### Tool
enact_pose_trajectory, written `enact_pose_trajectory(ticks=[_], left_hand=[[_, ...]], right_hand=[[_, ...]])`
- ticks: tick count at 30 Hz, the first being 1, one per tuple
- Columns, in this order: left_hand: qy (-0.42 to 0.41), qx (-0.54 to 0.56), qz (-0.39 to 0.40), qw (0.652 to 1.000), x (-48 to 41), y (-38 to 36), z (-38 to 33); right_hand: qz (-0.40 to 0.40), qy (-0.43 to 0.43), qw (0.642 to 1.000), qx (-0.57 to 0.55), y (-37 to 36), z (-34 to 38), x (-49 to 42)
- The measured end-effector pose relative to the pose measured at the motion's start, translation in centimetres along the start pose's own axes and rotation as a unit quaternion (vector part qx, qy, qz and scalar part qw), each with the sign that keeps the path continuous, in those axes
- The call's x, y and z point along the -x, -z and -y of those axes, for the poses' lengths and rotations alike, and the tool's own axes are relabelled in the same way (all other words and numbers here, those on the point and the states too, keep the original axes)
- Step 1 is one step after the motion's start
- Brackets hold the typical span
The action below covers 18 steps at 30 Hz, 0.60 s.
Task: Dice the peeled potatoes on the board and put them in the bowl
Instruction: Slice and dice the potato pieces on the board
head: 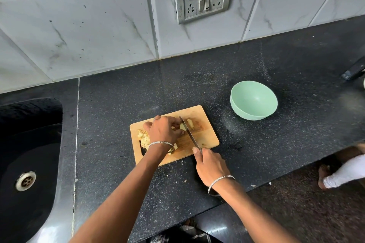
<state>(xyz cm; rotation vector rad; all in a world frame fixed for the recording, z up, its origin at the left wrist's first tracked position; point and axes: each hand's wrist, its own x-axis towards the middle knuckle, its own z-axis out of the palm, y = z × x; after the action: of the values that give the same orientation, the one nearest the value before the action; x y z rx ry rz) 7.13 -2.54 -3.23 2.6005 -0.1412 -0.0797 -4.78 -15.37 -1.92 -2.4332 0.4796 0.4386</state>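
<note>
Head view: dice (pixel 143 140) lie heaped at the board's (pixel 207 138) 9 o'clock edge. Beside them the left grip (pixel 164 130) curls over the uncut potato (pixel 183 126), seemingly pinning it. The right grip (pixel 211 165) clasps the knife (pixel 190 136), blade across the potato. At 2 o'clock on the bench (pixel 296 124), the bowl (pixel 253 100) holds nothing: dicing part done, transfer not begun.

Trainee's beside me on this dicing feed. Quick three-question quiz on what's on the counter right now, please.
1. True or false: the green bowl already holds diced potato.
2. The right hand grips: A) the bowl B) the knife C) nothing.
3. Fill in: the diced pile lies at the board's ____ end, nearer the sink.
Key: 1 false; 2 B; 3 left.
</note>
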Motion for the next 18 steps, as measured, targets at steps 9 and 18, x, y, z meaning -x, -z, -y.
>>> enact_pose_trajectory(ticks=[9, 18], left_hand=[[0.021, 0.01, -0.009, 1.0, -0.1, -0.1, -0.1], [0.015, 0.047, 0.005, 0.999, 0.0, -0.3, 0.7]], right_hand=[[-0.006, -0.026, 0.999, 0.044, 0.2, 1.9, -1.3], [-0.025, -0.008, 0.998, 0.063, 0.3, -2.1, 2.3]])
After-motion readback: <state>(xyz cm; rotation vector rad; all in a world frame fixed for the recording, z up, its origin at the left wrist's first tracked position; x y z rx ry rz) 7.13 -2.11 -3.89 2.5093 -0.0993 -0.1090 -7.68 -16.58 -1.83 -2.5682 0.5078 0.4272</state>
